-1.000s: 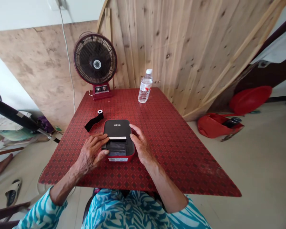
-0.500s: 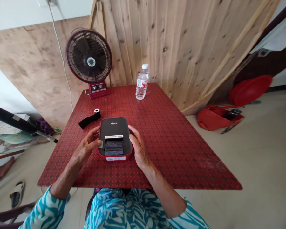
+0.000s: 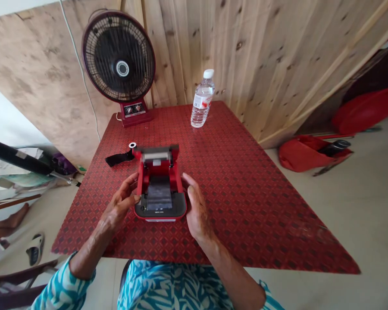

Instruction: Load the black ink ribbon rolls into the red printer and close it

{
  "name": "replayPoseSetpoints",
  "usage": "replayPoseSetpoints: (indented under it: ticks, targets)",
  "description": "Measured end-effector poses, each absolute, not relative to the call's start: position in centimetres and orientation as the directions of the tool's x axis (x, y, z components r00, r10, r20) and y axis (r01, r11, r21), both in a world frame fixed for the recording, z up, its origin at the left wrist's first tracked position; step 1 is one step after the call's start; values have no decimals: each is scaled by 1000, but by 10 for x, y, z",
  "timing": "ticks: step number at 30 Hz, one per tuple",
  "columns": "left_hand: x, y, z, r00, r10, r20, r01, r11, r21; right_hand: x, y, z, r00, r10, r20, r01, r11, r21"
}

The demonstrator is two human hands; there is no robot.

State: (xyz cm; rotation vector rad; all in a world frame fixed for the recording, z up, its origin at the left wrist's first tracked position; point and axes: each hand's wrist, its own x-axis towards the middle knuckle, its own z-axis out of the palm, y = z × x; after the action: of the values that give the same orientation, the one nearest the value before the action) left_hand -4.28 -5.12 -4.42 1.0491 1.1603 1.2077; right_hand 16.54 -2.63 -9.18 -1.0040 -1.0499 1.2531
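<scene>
A red and black label printer (image 3: 177, 207) sits on the red patterned table (image 3: 239, 193) with its lid (image 3: 157, 150) raised, showing the red inside and a roller. A dark, shiny strip (image 3: 160, 193) lies over its front edge. My left hand (image 3: 119, 206) grips the left side, thumb on the front left corner. Along the right side, my right hand (image 3: 197, 211) is pressed with bent fingers. Beyond the left hand lies a black strip (image 3: 119, 159) beside a small roll with a white core (image 3: 132, 145).
At the back left of the table stands a dark red fan (image 3: 136, 114). A clear water bottle (image 3: 200, 107) stands at the back right. Wooden boards (image 3: 194, 43) rise behind the table. On the floor to the right is a red bag (image 3: 297, 153). A slipper (image 3: 35, 249) lies at left.
The printer's lid has swung up and back from shut to open. Both hands stay at its sides. The view has shifted, so everything sits differently in frame.
</scene>
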Motion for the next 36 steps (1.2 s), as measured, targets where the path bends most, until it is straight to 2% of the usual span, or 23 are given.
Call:
replayPoseSetpoints:
  ticks: [8, 12, 14, 17, 19, 21, 25, 29, 32, 36]
  targets:
    - [-40, -53, -43, -31, 998, -62, -132, 58, 990, 163, -24, -95, 28, 999, -18, -348, -7, -938]
    - [-43, -54, -44, -12, 999, -50, -77, 49, 996, 164, -23, -92, 27, 999, -27, -370, -15, -929]
    - [-46, -56, -40, -53, 998, -31, 13, 32, 999, 164, -23, -90, 41, 999, -24, -355, -8, -935]
    - [-49, -58, -26, -114, 977, 181, 270, -145, 952, 165, -23, -89, 46, 999, -24, -343, -7, -939]
    - [-47, -55, -13, -17, 933, 358, 440, -315, 841, 165, -22, -89, 40, 999, -20, -338, -5, -941]
    - [-41, -45, 0, 159, 893, 422, 562, -433, 705, 166, -22, -89, 30, 999, -14, -333, -3, -943]
    - [-27, -5, 11, 461, 837, 293, 711, -547, 442, 166, -21, -88, 32, 999, -19, -334, -7, -943]
    - [-21, 28, 5, 528, 847, 66, 809, -525, 265, 165, -21, -87, 19, 999, -34, -337, -25, -941]
    - [-22, 35, 3, 565, 824, -29, 811, -549, 201, 165, -20, -87, -3, 999, -42, -363, -40, -931]
    - [-21, 33, 9, 595, 800, -73, 795, -572, 203, 165, -21, -86, -6, 999, -48, -382, -47, -923]
